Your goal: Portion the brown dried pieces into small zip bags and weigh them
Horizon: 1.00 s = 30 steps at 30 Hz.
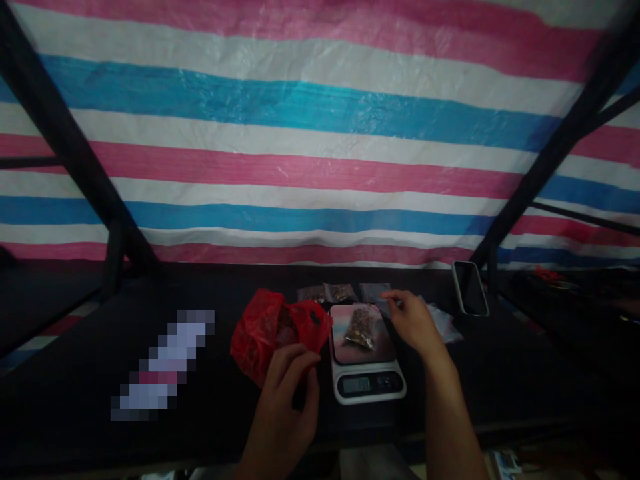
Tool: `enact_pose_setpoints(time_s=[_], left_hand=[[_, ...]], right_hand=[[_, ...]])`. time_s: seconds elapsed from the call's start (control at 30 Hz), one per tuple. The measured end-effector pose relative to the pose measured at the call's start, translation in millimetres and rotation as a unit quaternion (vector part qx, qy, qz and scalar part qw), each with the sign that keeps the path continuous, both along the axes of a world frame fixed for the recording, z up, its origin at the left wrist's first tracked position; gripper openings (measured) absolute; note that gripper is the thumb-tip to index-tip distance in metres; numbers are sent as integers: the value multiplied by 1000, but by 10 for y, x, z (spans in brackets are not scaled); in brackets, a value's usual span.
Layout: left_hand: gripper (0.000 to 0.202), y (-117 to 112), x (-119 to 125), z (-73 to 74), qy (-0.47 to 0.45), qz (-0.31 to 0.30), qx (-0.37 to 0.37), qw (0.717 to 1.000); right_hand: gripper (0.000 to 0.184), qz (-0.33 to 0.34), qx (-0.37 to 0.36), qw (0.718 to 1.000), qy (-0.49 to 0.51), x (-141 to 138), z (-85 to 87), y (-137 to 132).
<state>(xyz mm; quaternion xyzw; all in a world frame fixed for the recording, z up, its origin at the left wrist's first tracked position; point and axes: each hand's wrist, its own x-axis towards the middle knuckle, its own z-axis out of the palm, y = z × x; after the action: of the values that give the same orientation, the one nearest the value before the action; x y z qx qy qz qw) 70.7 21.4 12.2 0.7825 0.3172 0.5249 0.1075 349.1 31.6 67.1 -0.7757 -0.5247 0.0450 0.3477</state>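
A red plastic bag [255, 327] stands with its mouth open, brownish contents partly showing inside. My left hand [293, 393] is at its near right edge, fingers curled and thumb close to the fingertips, seemingly pinching the rim. On the platform of a white kitchen scale [369, 397] lies a small clear bag of dried brown bits [361, 327]. The lit display is too blurred to read surely. Over the scale's far right corner my right hand [413, 320] pinches at the edge of a flat clear plastic bag [373, 292].
Two filled small bags [341, 292] lie behind the scale. Clear plastic bags [444, 323] rest right of my right wrist, near a phone [470, 288]. A blurred-out strip [165, 363] lies on the black table [210, 427]. Dark frame bars [75, 147] slant before a striped sheet [320, 167].
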Motion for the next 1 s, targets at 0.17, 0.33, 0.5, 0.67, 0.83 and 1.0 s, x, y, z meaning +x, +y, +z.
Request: enact_pose_setpoints(time_s=[0.17,0.33,0.5,0.67,0.83,1.0], left_hand=[[24,3,-88,-3,8,21,30,999],[25,12,-206,-20,22,28,41,998],[24,32,-277,-4,12,30,46,998],[24,35,-265,32,10,35,43,998],[23,13,-226,73,-11,40,49,998],[20,-81,-109,91,-50,39,27,998]], right_hand=[[34,12,-19,1000,-15,-43,8,68],[32,43,-51,998,-12,-167,52,65],[28,46,-72,996,1,-228,97,11],[23,49,-61,997,22,-233,163,-15],[17,110,-33,989,93,-260,293,-50],[7,214,-1,964,161,-437,616,-266]])
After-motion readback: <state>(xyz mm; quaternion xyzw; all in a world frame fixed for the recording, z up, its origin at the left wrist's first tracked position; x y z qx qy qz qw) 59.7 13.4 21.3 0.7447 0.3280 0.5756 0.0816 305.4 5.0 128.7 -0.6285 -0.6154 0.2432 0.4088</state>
